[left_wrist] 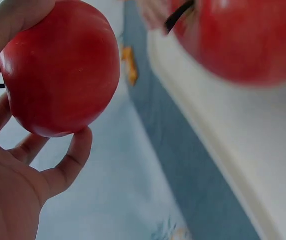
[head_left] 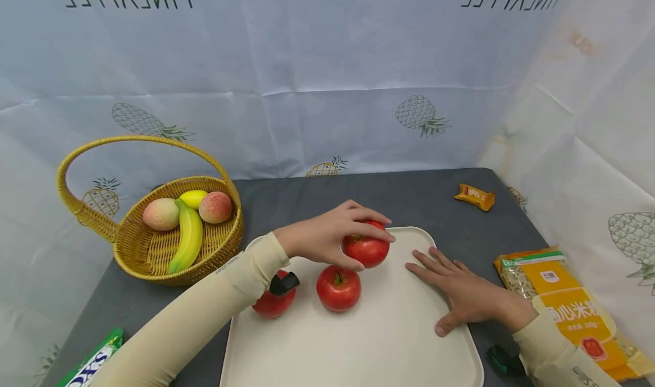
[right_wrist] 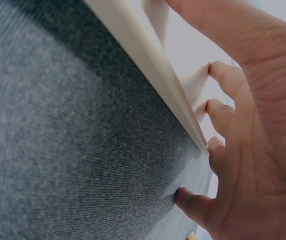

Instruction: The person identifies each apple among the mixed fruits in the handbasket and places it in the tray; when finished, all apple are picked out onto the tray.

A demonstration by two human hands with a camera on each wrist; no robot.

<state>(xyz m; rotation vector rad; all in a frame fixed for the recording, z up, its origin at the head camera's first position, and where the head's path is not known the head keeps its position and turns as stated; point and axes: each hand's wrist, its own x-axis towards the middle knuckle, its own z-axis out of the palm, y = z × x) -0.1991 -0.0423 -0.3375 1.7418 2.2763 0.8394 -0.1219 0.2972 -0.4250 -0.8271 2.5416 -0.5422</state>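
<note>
My left hand (head_left: 335,234) grips a red apple (head_left: 369,249) from above, thumb on the near side and fingers round the far side. This apple (left_wrist: 65,67) fills the upper left of the left wrist view. A second apple (head_left: 339,288) sits on the cream tray (head_left: 353,350), just in front of the held one. The third apple (head_left: 273,300) lies to the left, partly hidden by the left wrist strap. Spread over the tray's right rim is my right hand (head_left: 463,290), its fingertips (right_wrist: 217,112) touching the tray.
A wicker basket (head_left: 123,256) at the left holds a banana (head_left: 188,236), two peaches and a yellow fruit. Beyond the right hand lies an orange food bag (head_left: 573,313). An orange wrapped snack (head_left: 475,197) is at the back right, a green packet (head_left: 94,360) at front left.
</note>
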